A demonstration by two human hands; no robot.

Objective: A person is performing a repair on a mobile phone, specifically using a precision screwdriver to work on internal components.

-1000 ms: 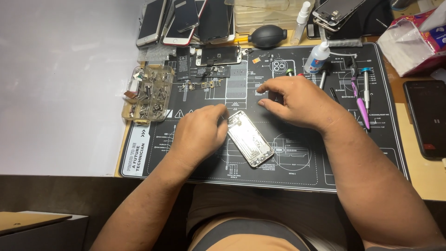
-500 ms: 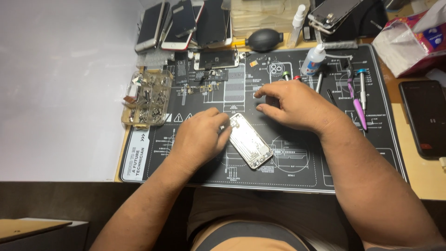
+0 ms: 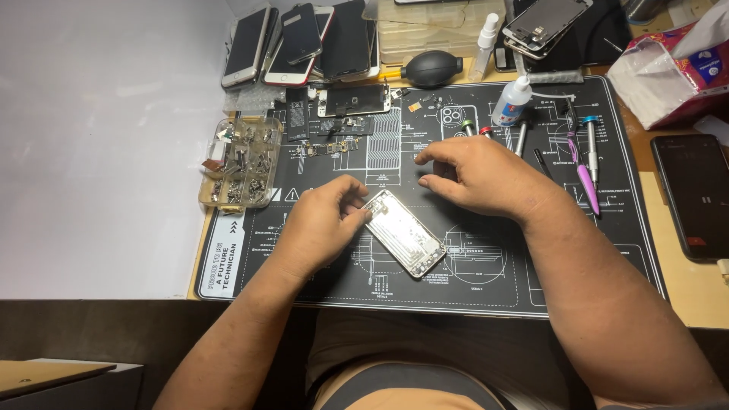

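An opened silver phone housing (image 3: 402, 233) lies slanted on the black repair mat (image 3: 486, 273), its insides facing up. My left hand (image 3: 323, 220) rests on the mat at the housing's upper left corner, fingertips pinching that corner. My right hand (image 3: 474, 176) hovers just beyond the housing's far end, fingers curled and pointing left, with nothing visible in them. Small circuit boards and a flat black part (image 3: 334, 137) lie on the mat beyond my left hand.
A clear box of small parts (image 3: 239, 162) sits at the mat's left edge. Several phones (image 3: 304, 38) lie at the back, with a black air blower (image 3: 431, 68), squeeze bottles (image 3: 512, 99) and screwdrivers (image 3: 591, 148). A dark phone (image 3: 695, 193) lies at right.
My left hand has slid from over the housing's top to its upper left corner, uncovering more of it. My right hand has stayed near the far end.
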